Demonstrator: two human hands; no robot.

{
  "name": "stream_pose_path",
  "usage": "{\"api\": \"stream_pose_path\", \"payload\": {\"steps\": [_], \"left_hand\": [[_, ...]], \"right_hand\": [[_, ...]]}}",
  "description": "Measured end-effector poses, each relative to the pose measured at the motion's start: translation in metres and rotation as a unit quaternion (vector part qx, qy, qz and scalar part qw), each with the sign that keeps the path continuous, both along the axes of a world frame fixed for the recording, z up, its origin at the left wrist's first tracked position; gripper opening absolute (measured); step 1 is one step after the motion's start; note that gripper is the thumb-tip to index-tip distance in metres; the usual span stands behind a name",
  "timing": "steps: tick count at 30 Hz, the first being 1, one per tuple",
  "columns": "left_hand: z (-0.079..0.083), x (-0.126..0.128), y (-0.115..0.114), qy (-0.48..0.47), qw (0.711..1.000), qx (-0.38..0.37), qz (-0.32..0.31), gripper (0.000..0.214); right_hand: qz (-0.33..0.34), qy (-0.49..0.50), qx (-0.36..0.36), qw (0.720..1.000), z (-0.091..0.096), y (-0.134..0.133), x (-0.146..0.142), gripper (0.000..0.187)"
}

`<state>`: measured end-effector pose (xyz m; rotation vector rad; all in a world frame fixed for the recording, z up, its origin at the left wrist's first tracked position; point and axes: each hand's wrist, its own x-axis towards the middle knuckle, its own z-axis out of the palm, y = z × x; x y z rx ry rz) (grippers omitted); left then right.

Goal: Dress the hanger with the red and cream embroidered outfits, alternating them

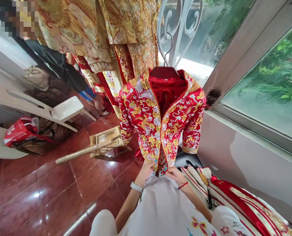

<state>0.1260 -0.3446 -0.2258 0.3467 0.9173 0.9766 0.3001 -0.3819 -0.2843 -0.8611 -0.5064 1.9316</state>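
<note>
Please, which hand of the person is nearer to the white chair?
Left. The left hand holds the jacket near its hem, right of the white chair in the picture; the right hand holds it too, farther right.

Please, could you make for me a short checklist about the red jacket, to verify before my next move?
1. Left hand grips one lower front edge of the red jacket: ok.
2. Right hand grips the other lower front edge: ok.
3. Jacket hangs on its hanger: ok.
4. Hook securely caught on the white scrollwork: cannot tell.
5. Front closed up to the collar: not ok, it gapes at the top.
</note>
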Motion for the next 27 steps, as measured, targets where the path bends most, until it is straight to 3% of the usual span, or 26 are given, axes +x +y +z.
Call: {"api": "stream_pose_path", "payload": {"steps": [10, 15, 27], "left_hand": [[0.019, 0.01, -0.003, -0.008, 0.999, 0.03, 0.009, 0.064], [0.029, 0.017, -0.005, -0.001, 0.999, 0.053, 0.005, 0.061], [0.026, 0.021, -0.004, 0.012, 0.997, 0.078, 0.014, 0.061]], "right_hand": [[-0.099, -0.037, -0.039, 0.994, 0.016, 0.011, -0.012, 0.055], [-0.107, -0.049, -0.027, 0.993, 0.027, 0.01, -0.019, 0.056], [-0.107, -0.043, -0.038, 0.993, 0.029, 0.009, -0.02, 0.065]]}}
